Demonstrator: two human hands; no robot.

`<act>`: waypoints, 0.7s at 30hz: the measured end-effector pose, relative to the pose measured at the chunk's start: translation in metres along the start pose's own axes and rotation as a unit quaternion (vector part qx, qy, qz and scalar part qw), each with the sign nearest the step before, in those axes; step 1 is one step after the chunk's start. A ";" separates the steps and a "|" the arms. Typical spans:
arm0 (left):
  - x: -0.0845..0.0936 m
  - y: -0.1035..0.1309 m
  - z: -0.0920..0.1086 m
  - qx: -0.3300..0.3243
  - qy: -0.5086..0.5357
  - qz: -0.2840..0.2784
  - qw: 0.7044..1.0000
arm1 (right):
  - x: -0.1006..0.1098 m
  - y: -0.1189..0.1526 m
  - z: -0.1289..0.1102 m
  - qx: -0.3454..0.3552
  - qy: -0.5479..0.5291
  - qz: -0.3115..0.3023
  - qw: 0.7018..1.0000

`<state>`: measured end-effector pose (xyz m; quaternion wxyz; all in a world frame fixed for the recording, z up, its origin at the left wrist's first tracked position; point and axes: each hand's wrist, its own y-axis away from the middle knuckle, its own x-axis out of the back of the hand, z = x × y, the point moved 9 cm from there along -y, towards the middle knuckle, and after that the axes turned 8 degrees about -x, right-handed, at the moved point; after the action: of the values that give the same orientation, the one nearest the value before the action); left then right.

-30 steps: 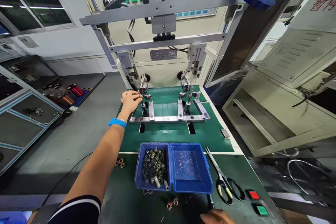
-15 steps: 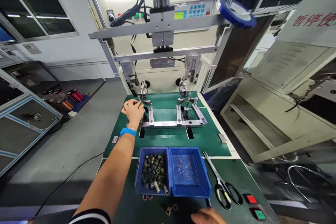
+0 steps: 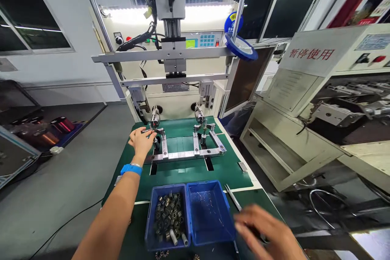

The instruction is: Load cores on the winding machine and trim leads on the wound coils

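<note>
My left hand (image 3: 142, 143), with a blue band (image 3: 131, 169) on its wrist, reaches to the left metal spindle (image 3: 155, 118) of the machine. Its thumb and fingers are pinched together beside the tip; whatever they hold is too small to make out. At the lower right my right hand (image 3: 268, 231) is over the handles of a pair of scissors (image 3: 234, 198). Motion blurs this hand, and it hides the handles, so its grip cannot be judged. The scissor blades point away from me, beside the blue bin (image 3: 210, 233).
Another blue bin (image 3: 149, 219) holds many small slotted metal cores. A metal bracket frame (image 3: 183, 154) spans the green worktop (image 3: 189, 174) under a second spindle (image 3: 199, 113). Blue tape (image 3: 242, 50) hangs on the right post. Small copper-wound rings (image 3: 161, 255) lie at the front edge.
My right hand has come up from the bottom edge to the scissor handles. My left hand stays at the left spindle. The camera view has shifted, showing more of the right side.
</note>
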<state>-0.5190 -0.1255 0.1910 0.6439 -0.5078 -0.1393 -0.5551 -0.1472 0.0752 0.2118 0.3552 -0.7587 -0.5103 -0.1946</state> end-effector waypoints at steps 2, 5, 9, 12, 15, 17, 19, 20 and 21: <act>0.000 -0.001 0.000 -0.003 0.009 -0.010 1.000 | 0.017 -0.059 0.023 -0.040 0.035 0.035 0.998; 0.003 -0.003 0.001 0.001 0.013 -0.021 1.000 | 0.025 -0.150 0.068 -0.107 0.076 0.087 0.987; 0.001 -0.005 -0.001 0.004 0.008 -0.036 0.999 | -0.006 -0.231 0.116 -0.172 0.098 0.072 0.978; -0.006 -0.007 -0.007 0.008 0.003 -0.045 0.999 | -0.030 -0.253 0.135 -0.207 0.099 0.040 0.972; -0.012 -0.007 -0.011 0.011 0.003 -0.042 0.999 | -0.040 -0.258 0.148 -0.240 0.091 0.022 0.966; -0.012 -0.007 -0.011 0.010 0.009 -0.038 0.999 | -0.042 -0.256 0.151 -0.255 0.081 0.014 0.963; -0.012 -0.007 -0.011 0.010 0.016 -0.036 0.999 | -0.044 -0.255 0.152 -0.265 0.071 0.007 0.962; -0.012 -0.007 -0.010 0.010 0.020 -0.037 0.999 | -0.046 -0.254 0.153 -0.267 0.067 0.004 0.961; -0.012 -0.006 -0.010 0.009 0.023 -0.039 0.999 | -0.047 -0.254 0.153 -0.269 0.064 0.003 0.961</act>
<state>-0.5324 -0.1263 0.1811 0.6298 -0.4831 -0.1493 -0.5897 -0.4079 0.2153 0.1646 0.1705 -0.8134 -0.4131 -0.3723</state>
